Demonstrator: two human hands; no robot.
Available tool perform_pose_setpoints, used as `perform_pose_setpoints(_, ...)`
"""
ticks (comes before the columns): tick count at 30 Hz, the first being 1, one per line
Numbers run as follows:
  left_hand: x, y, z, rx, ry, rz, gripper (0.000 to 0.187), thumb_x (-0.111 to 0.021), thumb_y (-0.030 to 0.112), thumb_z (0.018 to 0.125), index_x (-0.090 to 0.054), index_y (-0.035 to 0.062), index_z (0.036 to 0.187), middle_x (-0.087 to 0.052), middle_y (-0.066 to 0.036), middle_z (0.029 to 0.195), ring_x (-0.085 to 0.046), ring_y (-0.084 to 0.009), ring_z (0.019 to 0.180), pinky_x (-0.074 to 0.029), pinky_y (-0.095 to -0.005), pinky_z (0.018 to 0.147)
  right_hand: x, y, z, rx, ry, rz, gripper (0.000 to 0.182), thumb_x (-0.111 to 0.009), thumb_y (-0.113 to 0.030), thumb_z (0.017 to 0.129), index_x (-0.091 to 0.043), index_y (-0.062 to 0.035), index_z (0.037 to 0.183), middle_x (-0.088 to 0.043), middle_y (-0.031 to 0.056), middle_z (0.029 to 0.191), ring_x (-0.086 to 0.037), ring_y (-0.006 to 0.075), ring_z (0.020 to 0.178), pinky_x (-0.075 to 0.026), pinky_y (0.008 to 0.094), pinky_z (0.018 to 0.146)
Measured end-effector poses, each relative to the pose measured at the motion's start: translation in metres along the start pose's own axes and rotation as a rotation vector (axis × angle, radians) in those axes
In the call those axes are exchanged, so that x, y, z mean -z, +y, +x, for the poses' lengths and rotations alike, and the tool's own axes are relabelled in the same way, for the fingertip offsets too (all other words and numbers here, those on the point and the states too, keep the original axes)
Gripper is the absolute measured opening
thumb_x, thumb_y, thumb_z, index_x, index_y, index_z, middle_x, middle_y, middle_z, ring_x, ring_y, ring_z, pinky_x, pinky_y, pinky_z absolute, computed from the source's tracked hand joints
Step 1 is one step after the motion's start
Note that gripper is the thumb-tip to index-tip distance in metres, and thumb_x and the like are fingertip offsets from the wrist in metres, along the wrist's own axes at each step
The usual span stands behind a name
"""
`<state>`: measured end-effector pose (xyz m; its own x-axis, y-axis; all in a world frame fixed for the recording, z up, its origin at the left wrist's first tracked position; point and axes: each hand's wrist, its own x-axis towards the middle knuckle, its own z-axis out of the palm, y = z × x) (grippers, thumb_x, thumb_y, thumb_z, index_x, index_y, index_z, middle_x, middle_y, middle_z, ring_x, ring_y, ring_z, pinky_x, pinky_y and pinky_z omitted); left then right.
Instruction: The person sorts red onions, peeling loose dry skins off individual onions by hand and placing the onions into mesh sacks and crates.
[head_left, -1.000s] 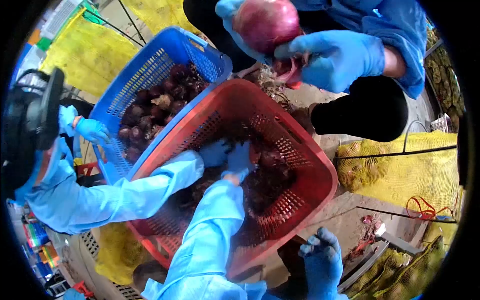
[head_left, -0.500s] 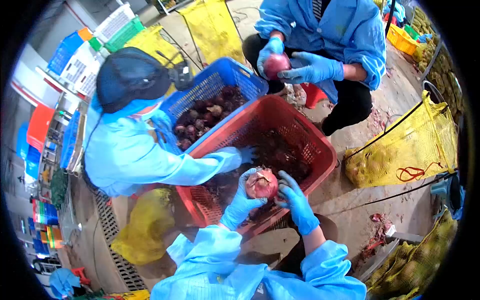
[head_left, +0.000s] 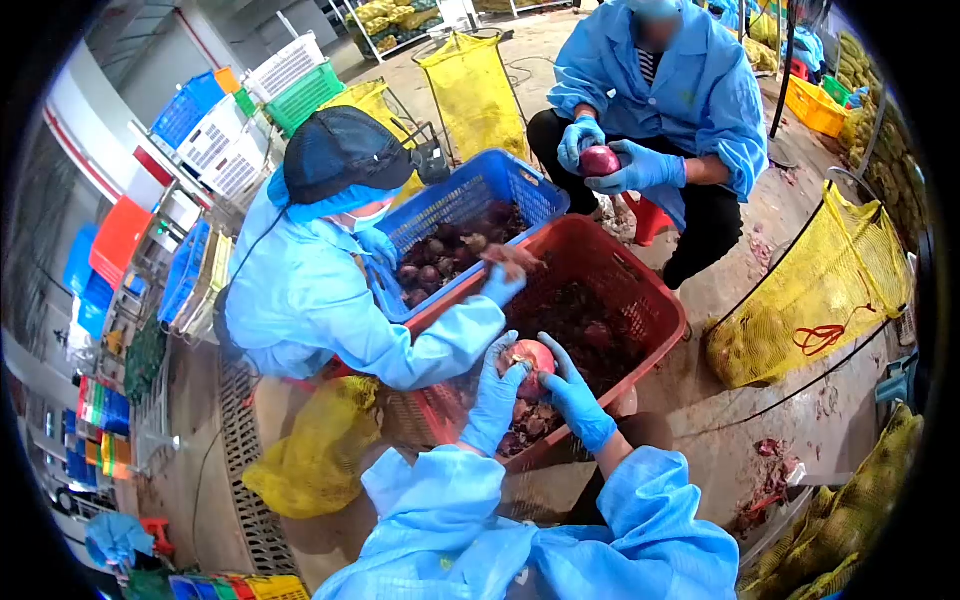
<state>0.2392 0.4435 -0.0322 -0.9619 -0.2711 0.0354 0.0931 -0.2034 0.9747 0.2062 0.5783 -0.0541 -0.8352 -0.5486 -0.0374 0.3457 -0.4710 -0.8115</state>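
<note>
A red onion [head_left: 532, 357] with peeling, papery skin is held over the near side of the red crate [head_left: 648, 290]. My left hand [head_left: 490, 400], in a blue glove, wraps its left side with the thumb on the front. My right hand [head_left: 582, 402], gloved too, grips the right side, its thumb pressed against the skin. Beneath them, loose onion skins and some onions [head_left: 597, 335] lie in the crate.
Beyond stands a blue crate [head_left: 530, 190] of onions. At the left, a co-worker's hand [head_left: 503, 285] holds onion skins over the crates; across, another co-worker holds a red onion [head_left: 599, 161]. Yellow mesh bags [head_left: 800, 300] flank us, and skins [head_left: 768, 470] litter the floor.
My right hand has closed in on the onion, and its thumb now presses on it. The left co-worker's hand has risen out of the red crate with skins. My view has shifted.
</note>
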Motion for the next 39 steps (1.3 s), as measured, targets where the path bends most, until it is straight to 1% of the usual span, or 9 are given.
perform_pose_setpoints(5, -0.002, 0.028, -0.007, -0.034, -0.124, 0.143, 0.043, -0.054, 0.013, 0.089, -0.039, 0.003, 0.128, -0.041, -0.007, 0.129, -0.04, -0.0162, 0.117, -0.034, -0.0288, 0.1, -0.006, -0.009, -0.003, 0.113, -0.052, -0.053, 0.072, -0.058, -0.007, 0.08, -0.022, -0.0147, 0.141, -0.036, 0.0076, 0.134, -0.041, 0.0193, 0.12, -0.039, 0.0323, 0.097)
perform_pose_setpoints(7, 0.033, -0.047, 0.018, -0.013, -0.182, 0.072, 0.041, -0.052, 0.014, 0.09, -0.04, 0.003, 0.128, -0.042, -0.008, 0.128, -0.041, -0.0166, 0.116, -0.034, -0.0292, 0.1, -0.013, -0.021, -0.009, 0.102, -0.052, -0.116, 0.074, -0.059, -0.007, 0.079, -0.021, -0.0127, 0.141, -0.036, 0.0075, 0.135, -0.04, 0.0186, 0.121, -0.034, 0.0298, 0.101)
perform_pose_setpoints(10, 0.007, -0.019, 0.0, -0.054, 0.001, 0.007, 0.031, -0.042, 0.017, 0.095, -0.047, 0.0015, 0.121, -0.05, -0.009, 0.119, -0.047, -0.0174, 0.109, -0.036, -0.0293, 0.098, -0.017, -0.02, -0.012, 0.147, -0.063, -0.2, 0.074, -0.06, -0.007, 0.078, -0.021, -0.0114, 0.141, -0.035, 0.0075, 0.135, -0.04, 0.0178, 0.12, -0.032, 0.0292, 0.102)
perform_pose_setpoints(26, -0.042, 0.034, -0.026, -0.169, 0.086, 0.495, 0.031, -0.039, 0.017, 0.096, -0.046, 0.0008, 0.122, -0.055, -0.011, 0.119, -0.051, -0.0193, 0.11, -0.039, -0.0292, 0.094, -0.008, -0.008, -0.012, 0.218, 0.028, -0.03, 0.067, -0.057, -0.009, 0.075, -0.03, -0.0123, 0.136, -0.039, 0.0082, 0.131, -0.044, 0.0209, 0.115, -0.041, 0.0328, 0.095)
perform_pose_setpoints(32, -0.02, 0.015, -0.013, -0.101, 0.04, -0.125, 0.04, -0.037, 0.025, 0.097, -0.042, -0.0001, 0.128, -0.049, -0.01, 0.126, -0.046, -0.018, 0.114, -0.033, -0.0302, 0.1, -0.004, -0.007, -0.005, 0.111, 0.049, 0.394, 0.068, -0.059, -0.028, 0.075, -0.031, -0.0181, 0.135, -0.038, 0.0076, 0.132, -0.042, 0.0247, 0.119, -0.043, 0.0439, 0.093)
perform_pose_setpoints(33, -0.021, 0.016, -0.012, -0.155, 0.049, -0.004, 0.041, -0.04, 0.024, 0.097, -0.04, 0.0002, 0.129, -0.047, -0.01, 0.128, -0.045, -0.0181, 0.115, -0.032, -0.0305, 0.101, -0.004, -0.012, -0.007, 0.109, 0.052, 0.377, 0.069, -0.06, -0.031, 0.075, -0.031, -0.0197, 0.136, -0.037, 0.007, 0.132, -0.041, 0.0255, 0.12, -0.043, 0.0453, 0.093)
perform_pose_setpoints(36, -0.036, 0.02, -0.025, -0.444, 0.012, 0.521, 0.043, -0.055, 0.007, 0.087, -0.042, 0.0009, 0.129, -0.048, -0.01, 0.127, -0.046, -0.0182, 0.115, -0.034, -0.0314, 0.099, -0.002, -0.007, -0.002, 0.186, 0.05, 0.442, 0.058, -0.056, -0.024, 0.077, -0.035, -0.0159, 0.131, -0.042, 0.0085, 0.124, -0.046, 0.0233, 0.112, -0.047, 0.0393, 0.087)
perform_pose_setpoints(37, -0.045, 0.039, -0.031, -0.436, -0.068, 0.463, 0.039, -0.054, 0.005, 0.086, -0.047, 0.001, 0.124, -0.053, -0.01, 0.121, -0.049, -0.0189, 0.11, -0.037, -0.0313, 0.097, -0.006, -0.017, -0.003, 0.207, -0.144, 0.375, 0.053, -0.054, -0.021, 0.078, -0.038, -0.0141, 0.128, -0.047, 0.0077, 0.115, -0.051, 0.0184, 0.101, -0.048, 0.0329, 0.08)
perform_pose_setpoints(39, -0.057, 0.054, -0.03, -0.315, -0.053, 0.4, 0.03, -0.053, 0.0, 0.083, -0.056, 0.001, 0.113, -0.06, -0.01, 0.107, -0.055, -0.0195, 0.1, -0.042, -0.031, 0.091, 0.018, 0.014, 0.004, 0.178, 0.04, 0.418, 0.047, -0.052, -0.02, 0.08, -0.042, -0.0158, 0.126, -0.047, 0.0063, 0.114, -0.052, 0.0147, 0.093, -0.048, 0.0288, 0.072)
